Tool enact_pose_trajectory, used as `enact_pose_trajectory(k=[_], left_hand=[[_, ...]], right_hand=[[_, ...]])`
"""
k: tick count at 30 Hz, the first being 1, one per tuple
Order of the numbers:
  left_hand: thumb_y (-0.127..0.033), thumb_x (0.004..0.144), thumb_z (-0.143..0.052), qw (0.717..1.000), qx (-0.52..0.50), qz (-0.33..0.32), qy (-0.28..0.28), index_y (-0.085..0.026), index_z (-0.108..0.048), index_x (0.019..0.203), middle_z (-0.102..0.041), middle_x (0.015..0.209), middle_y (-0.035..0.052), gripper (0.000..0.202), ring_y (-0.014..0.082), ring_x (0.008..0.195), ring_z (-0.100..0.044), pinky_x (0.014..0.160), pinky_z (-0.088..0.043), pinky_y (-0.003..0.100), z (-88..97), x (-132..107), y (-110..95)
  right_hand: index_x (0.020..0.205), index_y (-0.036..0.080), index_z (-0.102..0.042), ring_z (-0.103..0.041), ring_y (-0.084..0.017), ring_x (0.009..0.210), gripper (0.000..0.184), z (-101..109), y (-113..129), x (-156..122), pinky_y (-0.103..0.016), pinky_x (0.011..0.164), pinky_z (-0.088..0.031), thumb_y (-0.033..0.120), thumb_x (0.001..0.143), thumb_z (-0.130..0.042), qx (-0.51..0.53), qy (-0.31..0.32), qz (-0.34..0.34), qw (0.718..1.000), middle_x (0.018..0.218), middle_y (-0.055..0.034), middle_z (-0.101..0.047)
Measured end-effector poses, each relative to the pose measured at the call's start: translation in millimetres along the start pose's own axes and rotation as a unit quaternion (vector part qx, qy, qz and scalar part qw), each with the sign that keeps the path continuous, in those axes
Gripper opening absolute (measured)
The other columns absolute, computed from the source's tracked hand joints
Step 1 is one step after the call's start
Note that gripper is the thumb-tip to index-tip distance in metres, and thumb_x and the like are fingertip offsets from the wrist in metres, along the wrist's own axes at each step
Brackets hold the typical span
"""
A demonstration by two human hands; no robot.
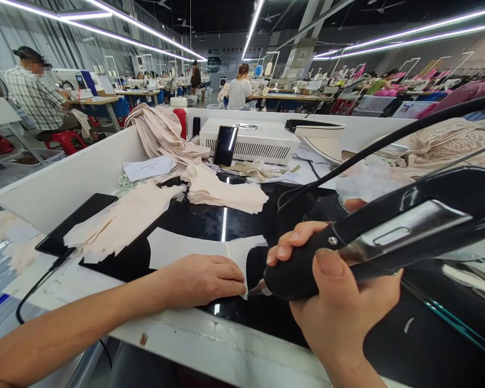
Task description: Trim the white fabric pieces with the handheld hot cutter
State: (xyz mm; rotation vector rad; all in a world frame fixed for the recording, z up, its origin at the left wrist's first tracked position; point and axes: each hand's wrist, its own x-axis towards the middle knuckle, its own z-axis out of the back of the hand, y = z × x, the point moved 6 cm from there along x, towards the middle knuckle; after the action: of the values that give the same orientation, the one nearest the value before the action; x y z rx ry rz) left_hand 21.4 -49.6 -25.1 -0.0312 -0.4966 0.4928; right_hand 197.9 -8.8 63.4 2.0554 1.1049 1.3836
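Observation:
My left hand (210,280) lies with flattened fingers on a white curved piece (186,248), pressing its near right end against the glossy black work surface (210,223); the thumb is hidden. In my right hand (347,302) is a black corded handheld tool (299,269) with a silver metal lever along its side. A small metal tip (261,288) shows at its front, close to the white piece's edge and my left fingertips. Whether the tip touches the piece I cannot tell. Stacked beige fabric pieces (226,194) rest just beyond.
More beige pieces (121,221) lie to the left, partly over a black flat device (76,221). A phone (225,145) leans against a white vented box (250,143). The tool's thick black cord (372,143) arches across the right. Other people work at machines behind.

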Motion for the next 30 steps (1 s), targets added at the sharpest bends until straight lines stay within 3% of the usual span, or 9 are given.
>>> enact_pose_trajectory(k=[6,18,24,30], left_hand=[[-0.014,0.131,-0.052,1.0,-0.002,-0.002,-0.01,-0.017,-0.084,0.135,-0.092,0.133,0.0093,0.033,0.0222,0.133,-0.086,0.119,-0.066,0.029,-0.1,-0.3,0.2],[-0.013,0.131,-0.051,1.0,-0.004,0.002,0.001,-0.017,-0.084,0.135,-0.091,0.134,0.0088,0.034,0.0219,0.134,-0.085,0.121,-0.065,0.028,0.8,0.3,-0.7],[-0.008,0.128,-0.051,0.999,-0.001,0.006,-0.037,-0.014,-0.083,0.142,-0.09,0.139,0.0147,0.035,0.0228,0.143,-0.083,0.129,-0.062,0.03,6.0,-0.1,1.2],[0.0,0.119,-0.06,0.999,-0.027,0.028,0.014,-0.015,-0.084,0.137,-0.091,0.134,0.0128,0.033,0.0243,0.134,-0.085,0.122,-0.065,0.03,6.9,0.1,1.0]], right_hand=[[0.142,0.038,-0.075,-0.067,-0.018,0.056,0.051,-1.3,-0.1,-2.0,-0.031,0.051,-0.062,0.05,0.1,-0.102,-0.04,0.02,0.02,0.999,0.084,0.0063,-0.076],[0.14,0.04,-0.079,-0.068,-0.017,0.059,0.053,-1.3,-1.8,-3.3,-0.029,0.052,-0.063,0.051,0.096,-0.107,-0.014,0.017,0.012,1.0,0.085,0.0066,-0.078],[0.139,0.038,-0.077,-0.066,-0.017,0.058,0.053,-4.1,0.9,-4.8,-0.031,0.051,-0.064,0.051,0.097,-0.106,-0.031,0.021,0.013,0.999,0.083,0.0057,-0.077],[0.14,0.037,-0.077,-0.069,-0.019,0.056,0.058,-2.3,7.9,-9.9,-0.034,0.047,-0.066,0.052,0.093,-0.109,-0.014,0.028,-0.012,0.999,0.084,0.0054,-0.079]])
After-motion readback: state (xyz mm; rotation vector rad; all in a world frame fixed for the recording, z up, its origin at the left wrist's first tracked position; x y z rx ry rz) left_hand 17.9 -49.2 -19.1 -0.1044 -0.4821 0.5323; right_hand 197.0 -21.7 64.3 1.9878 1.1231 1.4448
